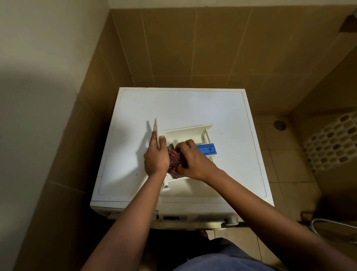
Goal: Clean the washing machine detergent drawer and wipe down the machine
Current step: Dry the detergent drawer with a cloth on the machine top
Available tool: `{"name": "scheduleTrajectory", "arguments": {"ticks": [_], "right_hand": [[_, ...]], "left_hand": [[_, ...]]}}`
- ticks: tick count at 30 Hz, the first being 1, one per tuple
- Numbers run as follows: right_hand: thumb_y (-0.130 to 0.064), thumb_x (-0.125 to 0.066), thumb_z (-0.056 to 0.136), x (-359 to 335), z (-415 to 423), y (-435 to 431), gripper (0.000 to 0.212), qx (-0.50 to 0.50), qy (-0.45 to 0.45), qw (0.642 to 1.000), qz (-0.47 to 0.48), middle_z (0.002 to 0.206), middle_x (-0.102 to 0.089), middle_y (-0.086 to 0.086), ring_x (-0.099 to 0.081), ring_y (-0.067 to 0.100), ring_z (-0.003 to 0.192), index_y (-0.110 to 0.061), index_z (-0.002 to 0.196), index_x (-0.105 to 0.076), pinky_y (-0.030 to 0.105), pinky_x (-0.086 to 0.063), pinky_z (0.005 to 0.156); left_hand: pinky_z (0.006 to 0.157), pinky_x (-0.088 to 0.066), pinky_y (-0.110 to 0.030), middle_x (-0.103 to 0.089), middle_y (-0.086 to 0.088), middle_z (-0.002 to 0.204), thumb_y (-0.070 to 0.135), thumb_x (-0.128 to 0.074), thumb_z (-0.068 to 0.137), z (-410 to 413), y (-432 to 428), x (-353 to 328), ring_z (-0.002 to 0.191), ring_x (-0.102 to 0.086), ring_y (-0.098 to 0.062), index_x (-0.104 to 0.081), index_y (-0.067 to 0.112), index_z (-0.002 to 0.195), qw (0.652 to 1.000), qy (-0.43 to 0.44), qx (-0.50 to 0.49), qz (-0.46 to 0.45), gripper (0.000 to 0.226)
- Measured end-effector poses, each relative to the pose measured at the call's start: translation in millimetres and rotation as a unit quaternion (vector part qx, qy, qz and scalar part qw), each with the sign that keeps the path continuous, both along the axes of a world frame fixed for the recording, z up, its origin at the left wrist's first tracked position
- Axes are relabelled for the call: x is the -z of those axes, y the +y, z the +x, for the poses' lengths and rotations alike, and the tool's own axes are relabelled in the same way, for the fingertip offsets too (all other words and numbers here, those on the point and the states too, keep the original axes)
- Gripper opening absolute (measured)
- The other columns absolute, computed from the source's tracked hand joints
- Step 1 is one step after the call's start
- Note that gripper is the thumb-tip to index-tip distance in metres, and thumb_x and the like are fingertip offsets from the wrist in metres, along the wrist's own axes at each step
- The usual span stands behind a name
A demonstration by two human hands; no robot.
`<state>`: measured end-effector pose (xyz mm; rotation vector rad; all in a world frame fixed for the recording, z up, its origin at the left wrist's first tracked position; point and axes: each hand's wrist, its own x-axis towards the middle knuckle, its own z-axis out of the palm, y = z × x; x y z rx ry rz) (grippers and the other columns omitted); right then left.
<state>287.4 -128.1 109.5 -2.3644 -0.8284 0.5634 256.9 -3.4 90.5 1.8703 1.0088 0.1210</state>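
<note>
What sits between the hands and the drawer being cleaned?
Only the red-checked cloth, which the right hand presses into the drawer. The left hand grips the drawer's front panel directly. Nothing else visible stands in the way.

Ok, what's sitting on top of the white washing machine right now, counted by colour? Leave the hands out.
Cream: 1, the cream plastic detergent drawer
Blue: 1, the blue plastic insert in that drawer
Red and white: 1, the red-and-white checked cloth
Total: 3
</note>
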Motion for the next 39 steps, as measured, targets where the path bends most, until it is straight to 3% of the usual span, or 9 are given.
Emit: {"name": "scheduleTrajectory", "arguments": {"ticks": [5,8,10,13,17,23,30,35,39], "right_hand": [[0.000,-0.054,0.080,-12.9,9.7,-5.4,0.009,0.108,0.058,0.990,0.067,0.072,-0.056,0.002,-0.053,0.018,0.065,-0.008,0.084,-0.052,0.025,-0.039,0.057],[-0.007,-0.052,0.085,-25.4,21.0,-11.6,0.006,0.213,0.095,0.960,0.152,0.074,-0.060,-0.003,-0.055,0.012,0.066,-0.010,0.089,-0.056,0.022,-0.045,0.061],[-0.007,-0.051,0.083,-26.9,23.9,-13.7,0.008,0.212,0.033,0.958,0.191,0.075,-0.058,-0.003,-0.052,0.012,0.067,-0.012,0.088,-0.054,0.024,-0.042,0.060],[-0.014,-0.057,0.072,-11.5,26.8,-13.3,0.013,0.078,-0.132,0.983,0.106,0.081,-0.059,0.003,-0.053,0.026,0.077,-0.015,0.085,-0.054,0.035,-0.040,0.066],[-0.025,-0.069,0.077,11.1,19.3,-7.7,0.038,-0.119,-0.082,0.985,-0.094,0.104,-0.061,0.013,-0.056,0.030,0.096,-0.007,0.107,-0.053,0.036,-0.046,0.077],[-0.025,-0.065,0.080,18.7,20.9,2.4,0.042,-0.136,-0.051,0.981,-0.129,0.114,-0.062,0.008,-0.058,0.027,0.103,-0.012,0.119,-0.053,0.037,-0.051,0.077],[-0.027,-0.058,0.087,26.1,30.3,32.4,0.029,-0.108,-0.084,0.968,-0.209,0.105,-0.067,0.005,-0.062,0.026,0.098,-0.017,0.115,-0.059,0.034,-0.050,0.073],[-0.022,-0.067,0.083,40.4,30.3,25.4,0.034,-0.085,-0.080,0.985,-0.124,0.104,-0.069,0.006,-0.062,0.025,0.097,-0.018,0.117,-0.062,0.032,-0.048,0.076],[-0.009,-0.077,0.069,33.9,28.0,12.8,0.023,0.011,0.042,0.997,0.064,0.078,-0.064,0.000,-0.058,0.019,0.076,-0.019,0.084,-0.063,0.025,-0.039,0.064]], "left_hand": [[0.085,-0.046,-0.036,-0.066,-0.003,0.118,0.052,-0.033,0.099,-0.2,0.5,0.3,0.106,-0.061,-0.027,-0.034,0.043,0.147,1.000,-0.002,0.001,-0.006,0.048],[0.081,-0.047,-0.035,-0.067,-0.003,0.112,0.054,-0.033,0.099,-0.5,0.9,1.3,0.098,-0.063,-0.026,-0.034,0.043,0.147,1.000,-0.007,0.002,-0.004,0.049],[0.077,-0.046,-0.032,-0.067,-0.002,0.108,0.054,-0.033,0.099,-0.3,0.9,1.5,0.096,-0.063,-0.026,-0.034,0.043,0.147,1.000,-0.008,0.003,-0.007,0.049],[0.079,-0.046,-0.032,-0.067,-0.002,0.114,0.055,-0.033,0.099,0.4,1.3,1.6,0.101,-0.062,-0.028,-0.034,0.044,0.146,1.000,-0.006,0.005,-0.010,0.049],[0.089,-0.047,-0.038,-0.066,-0.003,0.117,0.055,-0.033,0.098,1.4,1.6,2.4,0.105,-0.062,-0.027,-0.033,0.046,0.146,1.000,0.006,-0.002,-0.009,0.048],[0.085,-0.050,-0.037,-0.069,-0.003,0.105,0.054,-0.033,0.098,2.1,2.6,6.2,0.098,-0.064,-0.026,-0.034,0.047,0.145,1.000,0.000,-0.003,-0.013,0.048],[0.092,-0.046,-0.039,-0.065,-0.006,0.120,0.052,-0.033,0.100,3.2,2.2,5.0,0.111,-0.059,-0.030,-0.033,0.043,0.148,1.000,-0.001,-0.015,-0.001,0.049],[0.094,-0.046,-0.041,-0.063,-0.007,0.126,0.052,-0.032,0.100,4.9,1.8,3.9,0.113,-0.058,-0.031,-0.032,0.043,0.148,1.000,0.006,-0.017,0.004,0.049],[0.096,-0.044,-0.043,-0.060,-0.009,0.130,0.053,-0.031,0.099,5.0,2.8,1.9,0.118,-0.055,-0.033,-0.031,0.045,0.148,1.000,0.016,-0.016,0.005,0.049]]}}
